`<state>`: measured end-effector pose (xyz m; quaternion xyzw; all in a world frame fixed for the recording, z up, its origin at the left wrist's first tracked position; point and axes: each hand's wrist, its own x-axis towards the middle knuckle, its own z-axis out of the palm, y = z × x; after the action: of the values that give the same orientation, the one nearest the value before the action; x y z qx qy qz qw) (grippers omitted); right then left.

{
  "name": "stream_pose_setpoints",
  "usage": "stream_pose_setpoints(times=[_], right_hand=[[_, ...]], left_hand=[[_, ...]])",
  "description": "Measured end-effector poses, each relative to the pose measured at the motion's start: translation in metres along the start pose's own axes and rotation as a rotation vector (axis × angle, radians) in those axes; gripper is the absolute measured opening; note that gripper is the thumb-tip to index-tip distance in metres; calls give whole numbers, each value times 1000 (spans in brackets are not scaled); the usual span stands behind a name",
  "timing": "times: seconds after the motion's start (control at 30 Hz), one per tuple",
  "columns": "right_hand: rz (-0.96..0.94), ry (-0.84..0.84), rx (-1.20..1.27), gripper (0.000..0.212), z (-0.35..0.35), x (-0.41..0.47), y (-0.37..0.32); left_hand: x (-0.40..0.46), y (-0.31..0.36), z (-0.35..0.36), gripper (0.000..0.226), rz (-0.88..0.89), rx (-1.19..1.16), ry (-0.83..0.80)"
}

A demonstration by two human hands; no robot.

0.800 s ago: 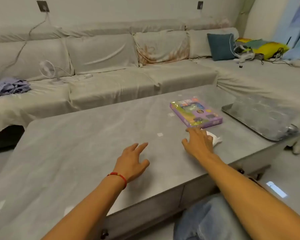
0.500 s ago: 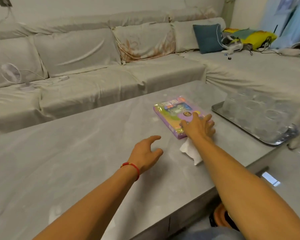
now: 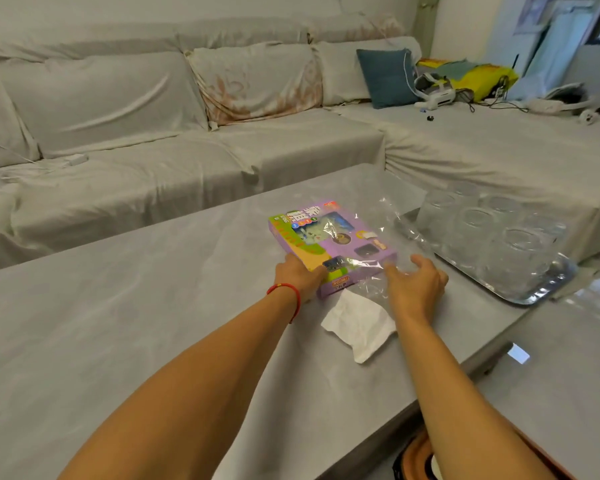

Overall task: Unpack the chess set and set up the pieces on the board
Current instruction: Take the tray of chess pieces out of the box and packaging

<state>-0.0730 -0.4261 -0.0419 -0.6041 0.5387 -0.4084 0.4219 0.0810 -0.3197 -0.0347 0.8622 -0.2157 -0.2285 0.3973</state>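
Purple chess set box (image 3: 329, 245) bore large Chinese characters, otherwise unreadable.
Left hand (image 3: 300, 277) gripped its near corner; right hand (image 3: 414, 284) hovered spread beside it.

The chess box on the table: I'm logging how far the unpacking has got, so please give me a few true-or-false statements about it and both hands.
1. The chess box lies flat on the grey table. True.
2. The left hand touches the box's near corner. True.
3. Chess pieces already stand on a board. False: no board or pieces are visible, and the box is closed.
4. The white tissue lies on top of the box. False: it lies on the table in front of it.
5. The right hand is at the clear plastic wrap. True.
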Motion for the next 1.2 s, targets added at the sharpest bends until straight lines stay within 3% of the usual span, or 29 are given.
stream_pose_setpoints(times=[0.07,0.17,0.27,0.37,0.5,0.7,0.87,0.97,1.03,1.2], right_hand=[[-21,-23,17,56,-3,-4,3],[-47,-39,55,57,-3,-1,6],[-49,-71,80,55,1,-3,4],[-83,-89,61,54,4,-7,0],[-96,-84,41,52,5,-12,-6],[-124,-138,-65,54,5,-24,-12],[-182,-283,-394,57,2,-31,-12],[-305,-183,-745,46,-2,-43,-22],[-453,-139,-752,39,0,-58,-34],[-559,-472,-557,35,28,-131,-58]], left_hand=[[4,-2,6,80,106,159,0],[10,-14,6,87,370,463,109],[14,-24,4,77,652,614,127],[18,-29,3,70,732,717,115],[18,-44,-15,68,693,846,174],[2,-103,-76,73,563,856,297],[-31,-138,-114,74,468,899,377],[-49,-146,-125,72,415,920,420],[-61,-150,-130,70,378,941,441],[-102,-164,-142,67,219,988,513]])
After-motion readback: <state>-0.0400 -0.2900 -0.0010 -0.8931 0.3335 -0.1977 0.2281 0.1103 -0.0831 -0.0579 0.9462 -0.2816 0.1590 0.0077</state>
